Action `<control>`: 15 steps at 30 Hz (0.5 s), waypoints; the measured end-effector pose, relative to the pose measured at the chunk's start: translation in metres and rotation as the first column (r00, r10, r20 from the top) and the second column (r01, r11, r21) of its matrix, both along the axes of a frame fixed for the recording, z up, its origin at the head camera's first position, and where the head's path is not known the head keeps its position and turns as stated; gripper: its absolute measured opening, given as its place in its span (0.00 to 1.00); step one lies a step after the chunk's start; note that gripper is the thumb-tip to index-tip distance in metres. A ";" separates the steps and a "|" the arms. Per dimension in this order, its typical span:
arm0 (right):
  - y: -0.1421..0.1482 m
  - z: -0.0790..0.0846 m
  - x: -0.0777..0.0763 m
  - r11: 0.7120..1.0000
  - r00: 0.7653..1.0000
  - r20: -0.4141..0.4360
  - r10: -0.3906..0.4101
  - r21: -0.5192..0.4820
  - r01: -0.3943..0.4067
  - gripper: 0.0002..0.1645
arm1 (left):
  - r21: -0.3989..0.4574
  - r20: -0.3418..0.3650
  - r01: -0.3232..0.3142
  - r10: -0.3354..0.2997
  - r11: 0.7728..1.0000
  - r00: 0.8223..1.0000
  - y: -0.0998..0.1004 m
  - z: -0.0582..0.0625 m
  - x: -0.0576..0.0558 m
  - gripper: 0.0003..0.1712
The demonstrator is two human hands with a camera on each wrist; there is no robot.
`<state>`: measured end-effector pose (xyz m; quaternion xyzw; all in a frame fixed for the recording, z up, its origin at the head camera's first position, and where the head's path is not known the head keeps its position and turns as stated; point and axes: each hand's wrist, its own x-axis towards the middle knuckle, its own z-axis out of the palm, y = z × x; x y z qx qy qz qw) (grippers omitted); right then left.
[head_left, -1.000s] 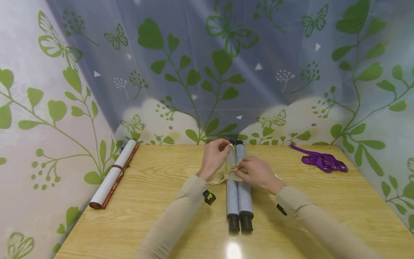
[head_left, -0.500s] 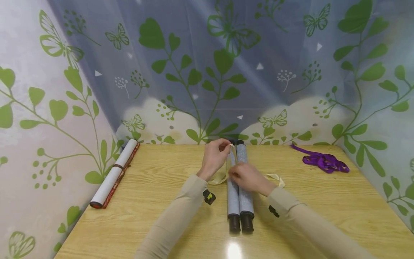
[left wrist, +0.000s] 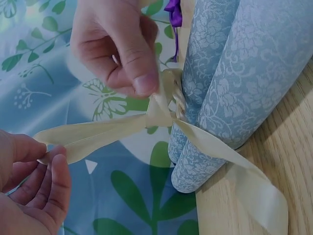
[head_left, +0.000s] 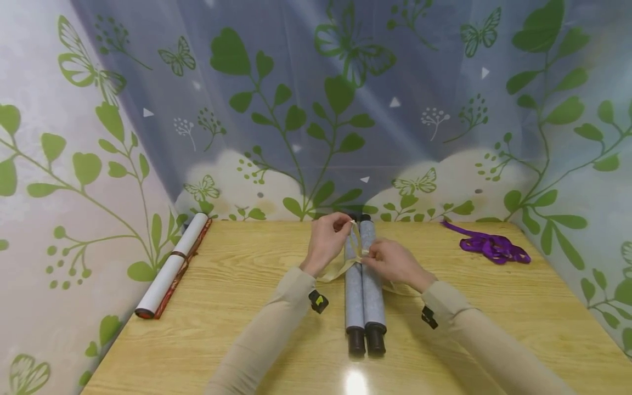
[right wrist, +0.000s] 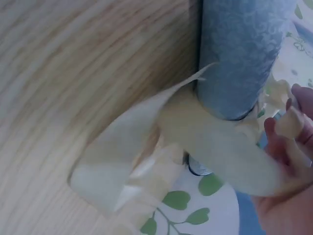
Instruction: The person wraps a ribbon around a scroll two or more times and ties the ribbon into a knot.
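Two scrolls lie side by side on the table, the left scroll (head_left: pixel 354 302) and the right scroll (head_left: pixel 373 302), both in pale blue patterned cloth with dark end knobs. A cream ribbon (left wrist: pixel 105 134) is knotted around them. My left hand (head_left: pixel 326 241) pinches a folded loop of the ribbon between thumb and fingers, pulled out from the knot in the left wrist view. At the knot, my right hand (head_left: pixel 397 266) pinches another part of the ribbon. One loose tail trails over the scrolls. In the right wrist view, a wide ribbon length hangs by the right fingers (right wrist: pixel 274 210).
On the left of the wooden table (head_left: pixel 237 329) lies a white scroll (head_left: pixel 170 269) with a red edge and a dark tie. A purple ribbon (head_left: pixel 496 249) is heaped at the back right. Behind the table hangs a leaf-patterned curtain (head_left: pixel 316 137).
My right hand reached left over the left scroll, then came back to the right with ribbon in its fingers. The ribbon tail on the right shifted. My left hand stayed in place.
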<state>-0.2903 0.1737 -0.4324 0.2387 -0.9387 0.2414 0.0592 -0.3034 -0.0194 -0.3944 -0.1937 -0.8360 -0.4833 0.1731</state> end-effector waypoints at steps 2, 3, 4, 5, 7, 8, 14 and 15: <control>0.002 -0.002 0.000 1.000 0.999 -0.038 -0.022 0.004 0.022 0.15 | -0.006 -0.004 -0.005 0.005 1.000 1.000 0.000 0.000 0.000 0.09; 0.003 -0.002 0.000 0.999 0.998 -0.049 -0.035 0.005 0.035 0.14 | -0.006 -0.003 -0.004 0.004 1.000 1.000 0.000 0.000 0.000 0.09; 0.003 -0.003 0.000 0.999 0.997 -0.058 -0.046 0.008 0.046 0.13 | -0.007 -0.003 -0.003 0.003 1.000 1.000 0.000 0.001 0.000 0.09; 0.003 -0.003 -0.001 0.998 0.997 -0.061 -0.056 0.008 0.056 0.11 | -0.009 -0.001 -0.003 0.003 1.000 1.000 0.000 0.001 0.000 0.09; 0.003 -0.004 -0.001 0.997 0.996 -0.055 -0.077 -0.001 0.077 0.10 | -0.012 0.000 -0.002 0.002 1.000 1.000 0.000 0.000 0.001 0.09; 0.002 -0.004 -0.002 0.996 0.995 -0.045 -0.087 -0.008 0.087 0.09 | -0.013 -0.002 0.000 0.000 1.000 1.000 0.000 0.000 0.000 0.10; -0.001 -0.006 -0.004 0.983 0.983 0.047 -0.178 -0.032 0.180 0.08 | -0.013 0.002 0.007 -0.007 1.000 1.000 0.000 -0.002 0.000 0.09; -0.002 -0.006 -0.005 0.980 0.978 0.070 -0.195 -0.035 0.198 0.08 | -0.013 0.001 0.006 -0.006 1.000 1.000 0.000 -0.001 0.001 0.09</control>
